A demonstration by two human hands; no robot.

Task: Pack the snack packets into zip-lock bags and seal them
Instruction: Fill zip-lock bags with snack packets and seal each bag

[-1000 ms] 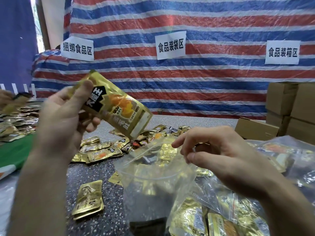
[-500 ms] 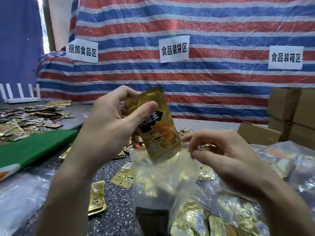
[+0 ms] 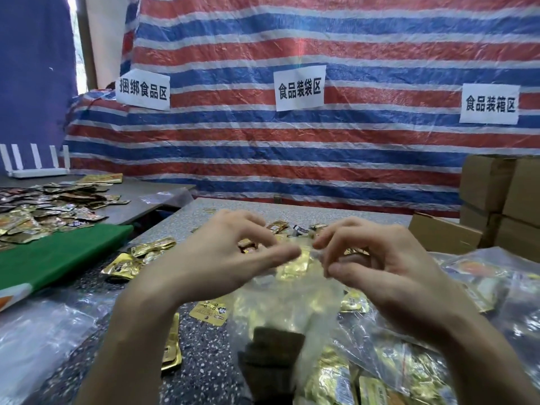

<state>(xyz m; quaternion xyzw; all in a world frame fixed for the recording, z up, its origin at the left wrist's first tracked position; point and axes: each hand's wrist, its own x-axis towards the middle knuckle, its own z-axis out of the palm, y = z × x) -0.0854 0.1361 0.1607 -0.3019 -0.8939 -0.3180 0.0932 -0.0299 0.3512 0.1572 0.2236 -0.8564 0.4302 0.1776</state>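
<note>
Bare speckled tabletop (image 3: 201, 369) between scattered packets (image 3: 122, 266)

I look at a back wall hung with a red, white and blue striped tarpaulin (image 3: 292, 159) under clear plastic, with three white paper signs (image 3: 300, 87) taped across it. A dark blue sheet (image 3: 35, 83) covers the left side, and daylight shows through a narrow gap (image 3: 73, 33) beside it. A speckled grey table (image 3: 344, 213) runs ahead. A green cloth (image 3: 58, 255) lies on the left, and brown cardboard boxes (image 3: 496, 194) are stacked on the right.
</note>
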